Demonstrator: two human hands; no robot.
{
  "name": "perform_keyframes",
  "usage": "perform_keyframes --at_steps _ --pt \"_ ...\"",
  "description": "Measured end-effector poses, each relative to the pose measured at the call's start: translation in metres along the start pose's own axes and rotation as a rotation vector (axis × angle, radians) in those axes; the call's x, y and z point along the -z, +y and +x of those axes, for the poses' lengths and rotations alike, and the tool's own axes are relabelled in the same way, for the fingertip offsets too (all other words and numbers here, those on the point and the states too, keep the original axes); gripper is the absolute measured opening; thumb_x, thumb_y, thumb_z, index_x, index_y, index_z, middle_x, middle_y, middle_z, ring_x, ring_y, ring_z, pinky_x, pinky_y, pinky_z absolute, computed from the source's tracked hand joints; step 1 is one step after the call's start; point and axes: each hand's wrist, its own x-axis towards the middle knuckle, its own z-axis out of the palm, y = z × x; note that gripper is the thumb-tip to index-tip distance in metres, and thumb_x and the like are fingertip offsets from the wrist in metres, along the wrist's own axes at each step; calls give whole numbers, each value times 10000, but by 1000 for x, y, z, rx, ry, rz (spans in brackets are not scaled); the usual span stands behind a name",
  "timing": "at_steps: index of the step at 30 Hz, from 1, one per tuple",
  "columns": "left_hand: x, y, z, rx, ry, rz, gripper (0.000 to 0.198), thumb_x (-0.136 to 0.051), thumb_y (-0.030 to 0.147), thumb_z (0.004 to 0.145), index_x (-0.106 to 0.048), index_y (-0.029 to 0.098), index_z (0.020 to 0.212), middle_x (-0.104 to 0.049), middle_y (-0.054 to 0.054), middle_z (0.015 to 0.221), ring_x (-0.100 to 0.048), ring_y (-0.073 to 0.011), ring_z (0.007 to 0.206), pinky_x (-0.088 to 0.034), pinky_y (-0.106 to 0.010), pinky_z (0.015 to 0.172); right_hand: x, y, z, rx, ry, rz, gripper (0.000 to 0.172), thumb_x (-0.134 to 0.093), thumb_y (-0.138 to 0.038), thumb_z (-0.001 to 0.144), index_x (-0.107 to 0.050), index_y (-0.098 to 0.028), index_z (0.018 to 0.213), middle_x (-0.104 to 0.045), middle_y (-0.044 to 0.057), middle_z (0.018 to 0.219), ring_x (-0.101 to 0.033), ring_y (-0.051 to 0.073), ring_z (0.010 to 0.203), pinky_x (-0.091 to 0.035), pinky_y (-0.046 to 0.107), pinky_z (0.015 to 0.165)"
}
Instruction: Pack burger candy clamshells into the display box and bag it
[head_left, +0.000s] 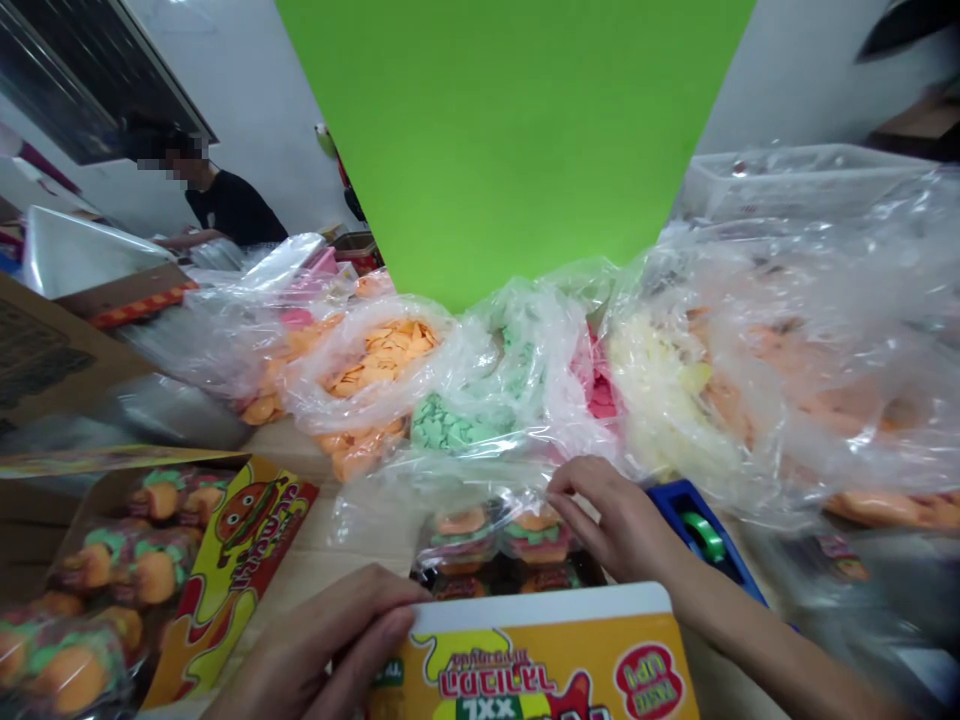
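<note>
My left hand (pixel 330 640) grips the white top edge of a yellow candy box (pixel 532 670), which lies at the bottom of the view with its printing upside down to me. My right hand (pixel 611 520) pinches a clear plastic wrap (pixel 450 490) over burger-shaped gummy candies (pixel 487 535). These candies sit just beyond the box, and its edge hides their lower part. To the left stands an open yellow display box (pixel 247 560) holding several wrapped burger candies (pixel 142 570).
Large clear bags of orange (pixel 382 360), green (pixel 457 425), pink (pixel 600 385) and pale yellow (pixel 660 390) pieces lie heaped behind my hands. A blue tape dispenser (pixel 705 535) sits right of my right hand. A person in black (pixel 232 205) works at the far left, before a green backdrop (pixel 510 130).
</note>
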Motion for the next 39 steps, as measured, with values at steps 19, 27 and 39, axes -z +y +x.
perform_keyframes --at_steps 19,27,39 --pt "-82 -33 78 -292 381 712 359 -628 323 775 -546 90 1035 -547 -210 1138 -506 -330 1062 -438 -498 872 3 0 65 -375 -141 600 292 -520 -441 765 -518 -192 915 -325 -93 505 -283 78 442 -266 208 445" --pt "-61 -21 90 -349 536 595 59 -501 109 822 -510 166 811 -596 -96 912 -544 -218 864 -454 -381 769 6 -21 48 -60 132 231 254 -607 -352 763 -567 -194 959 -541 40 889 -498 184 842 -384 326 792" --pt "-71 -14 69 -601 522 455 309 -565 335 821 -431 132 1013 -591 -105 915 -565 -207 860 -474 -403 827 13 -34 16 -54 143 -493 240 -414 -24 730 -485 -173 904 -589 69 770 -547 200 675 -438 321 602"
